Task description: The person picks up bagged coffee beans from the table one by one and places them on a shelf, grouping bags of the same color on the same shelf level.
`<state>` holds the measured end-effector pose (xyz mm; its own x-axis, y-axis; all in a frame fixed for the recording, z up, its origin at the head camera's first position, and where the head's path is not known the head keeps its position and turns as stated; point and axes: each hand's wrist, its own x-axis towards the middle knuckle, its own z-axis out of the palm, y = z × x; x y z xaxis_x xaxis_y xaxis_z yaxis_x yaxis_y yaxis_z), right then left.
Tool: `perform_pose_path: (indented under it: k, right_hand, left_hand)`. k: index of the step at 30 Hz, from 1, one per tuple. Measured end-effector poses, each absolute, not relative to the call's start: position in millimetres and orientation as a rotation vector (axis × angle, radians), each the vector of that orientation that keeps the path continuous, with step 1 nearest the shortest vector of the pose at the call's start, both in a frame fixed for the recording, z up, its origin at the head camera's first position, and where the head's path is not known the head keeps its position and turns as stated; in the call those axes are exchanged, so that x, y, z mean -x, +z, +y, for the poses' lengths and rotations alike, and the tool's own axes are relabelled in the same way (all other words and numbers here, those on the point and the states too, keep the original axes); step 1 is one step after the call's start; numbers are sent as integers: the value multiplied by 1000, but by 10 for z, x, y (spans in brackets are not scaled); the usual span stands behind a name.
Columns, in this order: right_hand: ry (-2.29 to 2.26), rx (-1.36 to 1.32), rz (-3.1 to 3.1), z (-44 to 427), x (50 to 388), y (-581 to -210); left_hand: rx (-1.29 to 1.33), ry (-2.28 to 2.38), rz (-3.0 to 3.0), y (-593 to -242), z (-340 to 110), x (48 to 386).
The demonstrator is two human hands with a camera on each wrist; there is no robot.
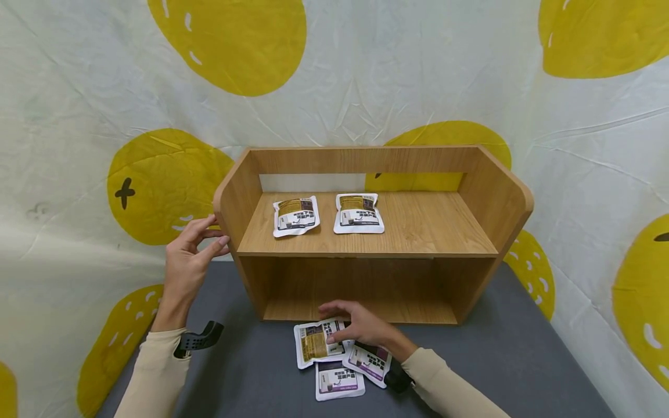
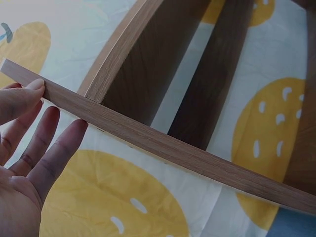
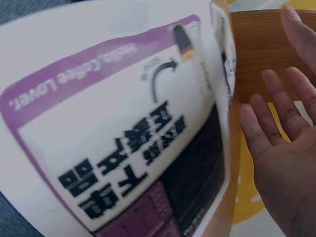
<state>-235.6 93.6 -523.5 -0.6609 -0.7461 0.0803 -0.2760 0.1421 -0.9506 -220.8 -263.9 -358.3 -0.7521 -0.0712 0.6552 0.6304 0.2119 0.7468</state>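
Your left hand (image 1: 189, 258) pinches the shelf (image 1: 418, 223); your right hand (image 1: 364, 326), fingers relaxed, is over the front gold pouch (image 1: 313, 343): pinch its border squarely.

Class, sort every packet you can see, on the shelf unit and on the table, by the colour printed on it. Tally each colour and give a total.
Gold packets: 3
Purple packets: 2
Total packets visible: 5
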Motion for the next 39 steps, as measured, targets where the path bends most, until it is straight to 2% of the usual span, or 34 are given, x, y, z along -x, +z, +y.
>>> perform_pose_path:
  k: [18,39]
  right_hand:
    - [-1444,884,2196,902,2315,-5348]
    - [-1223,970,2313,762,2279,-5317]
  left_hand:
    - [510,-1597,-1916,-3595,-2640,2213]
    - [494,-1593,-1929,-3581,-2643,2219]
